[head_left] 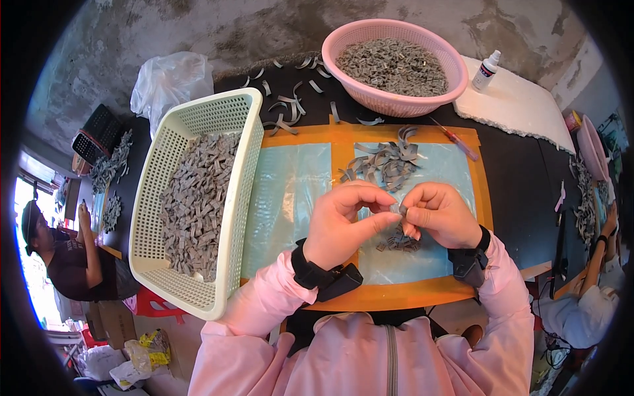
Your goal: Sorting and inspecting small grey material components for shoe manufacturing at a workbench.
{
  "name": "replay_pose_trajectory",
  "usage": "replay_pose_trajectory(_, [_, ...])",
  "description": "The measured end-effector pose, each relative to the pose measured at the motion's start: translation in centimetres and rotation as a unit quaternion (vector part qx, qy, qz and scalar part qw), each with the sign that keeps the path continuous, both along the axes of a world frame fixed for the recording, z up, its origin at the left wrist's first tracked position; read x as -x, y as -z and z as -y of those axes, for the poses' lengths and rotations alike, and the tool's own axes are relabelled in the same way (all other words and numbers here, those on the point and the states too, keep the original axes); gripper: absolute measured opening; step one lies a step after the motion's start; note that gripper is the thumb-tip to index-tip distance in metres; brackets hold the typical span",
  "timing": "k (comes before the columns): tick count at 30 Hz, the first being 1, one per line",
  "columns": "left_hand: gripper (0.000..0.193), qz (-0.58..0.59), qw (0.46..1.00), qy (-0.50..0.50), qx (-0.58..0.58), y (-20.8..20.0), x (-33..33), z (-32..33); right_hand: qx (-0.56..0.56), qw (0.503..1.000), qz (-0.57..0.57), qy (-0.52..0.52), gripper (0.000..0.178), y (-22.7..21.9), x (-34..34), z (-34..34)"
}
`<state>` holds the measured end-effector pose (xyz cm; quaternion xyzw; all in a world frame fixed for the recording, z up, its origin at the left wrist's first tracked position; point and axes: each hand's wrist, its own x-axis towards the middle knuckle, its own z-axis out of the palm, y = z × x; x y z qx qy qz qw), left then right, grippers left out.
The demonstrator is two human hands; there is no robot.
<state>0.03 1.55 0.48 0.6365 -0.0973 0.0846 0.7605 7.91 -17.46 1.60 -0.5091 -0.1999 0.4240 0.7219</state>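
My left hand (350,214) and my right hand (441,214) meet above a blue sheet under clear plastic (439,261). A small grey strip piece (403,210) sits between their fingertips. My right thumb and fingers pinch it, and the left thumb and index finger close in on its other side. Just below the hands lies a small heap of short grey pieces (398,243), partly covered by my fingers. Beyond them is a pile of longer, curved grey strips (389,162).
At the left stands a pale green basket (224,257) of grey pieces; a pink basket (330,63) of them is at the back. A red-handled pointed tool (462,145), a white bottle (485,71) and a white foam slab (522,109) lie rightward. People work on both sides.
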Motion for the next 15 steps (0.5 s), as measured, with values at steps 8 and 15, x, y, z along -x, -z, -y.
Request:
replay_pose_trajectory(8, [0.022,0.056,0.995,0.01,-0.083,-0.67,0.38,0.13,-0.026,0.996,-0.052,-0.062,0.011,0.13,0.36,0.17])
replay_pose_trajectory(15, [0.021,0.093,0.989,0.013,-0.112,-0.77,0.45,0.14,-0.033,0.994,-0.044,-0.093,0.01,0.44,-0.03,0.28])
